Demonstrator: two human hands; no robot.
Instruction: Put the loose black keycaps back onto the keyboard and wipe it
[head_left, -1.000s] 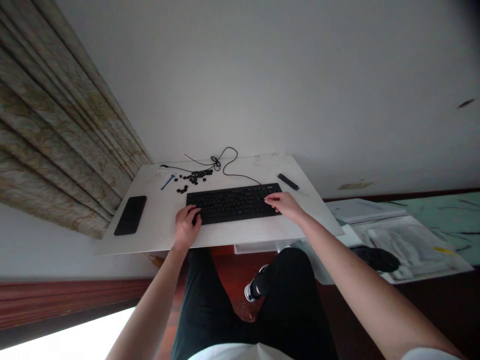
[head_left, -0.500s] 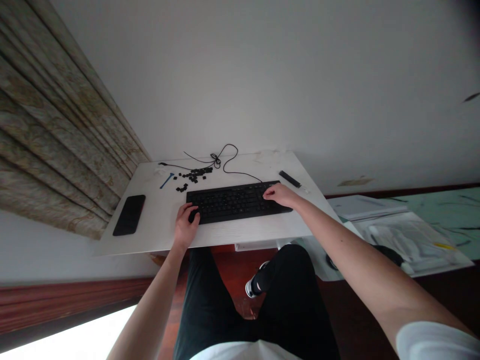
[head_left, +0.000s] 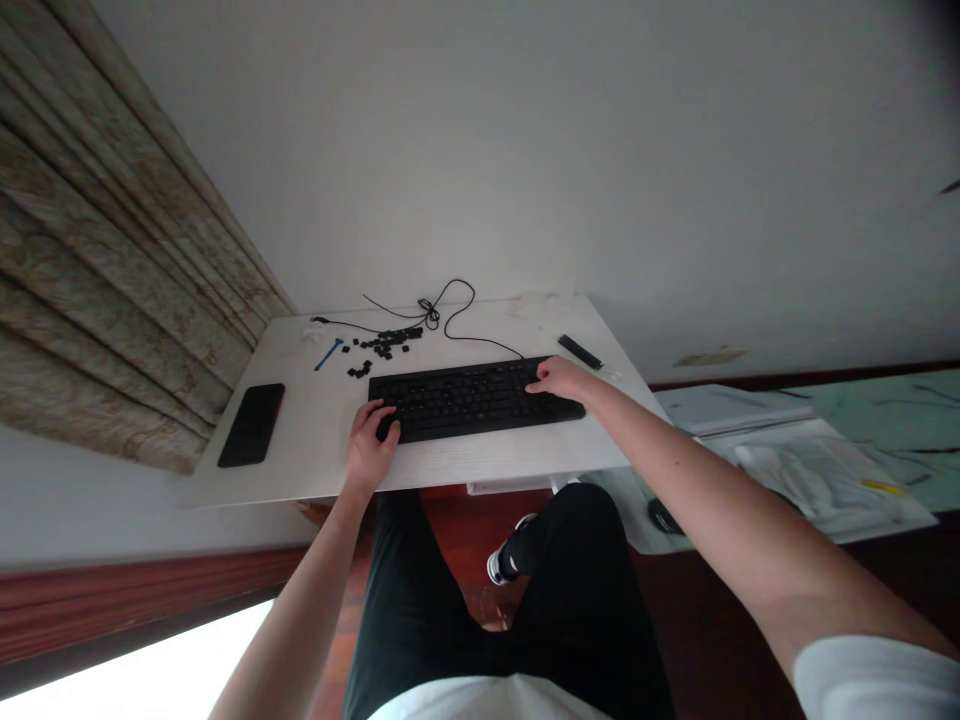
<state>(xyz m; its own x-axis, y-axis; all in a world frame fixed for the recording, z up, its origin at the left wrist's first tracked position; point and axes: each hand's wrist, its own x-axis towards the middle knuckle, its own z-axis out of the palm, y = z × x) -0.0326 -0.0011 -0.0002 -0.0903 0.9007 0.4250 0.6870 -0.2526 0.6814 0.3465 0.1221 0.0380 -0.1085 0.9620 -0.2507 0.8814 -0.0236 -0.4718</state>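
Keyboard (head_left: 476, 398) handling is occupying both hands: the black board is lying flat across the middle of the white worktop (head_left: 465, 462), its cable (head_left: 442, 315) trailing toward the wall. The left hand (head_left: 369, 447) is curling its fingers over the board's near left corner, though whether they are clamping the edge or only resting there cannot be told. The right hand (head_left: 559, 378) is lying on the right end of the key field, fingers loosely spread and holding nothing. Loose keycaps (head_left: 382, 345) are lying scattered just beyond the board's far left corner, with a blue tool (head_left: 328, 353) beside them and a phone (head_left: 251, 424) well apart to the left. By the look of it, the hands are steadying or positioning the board. Any further move is calling for a firm hold on that corner and care not to sweep into the keycaps.
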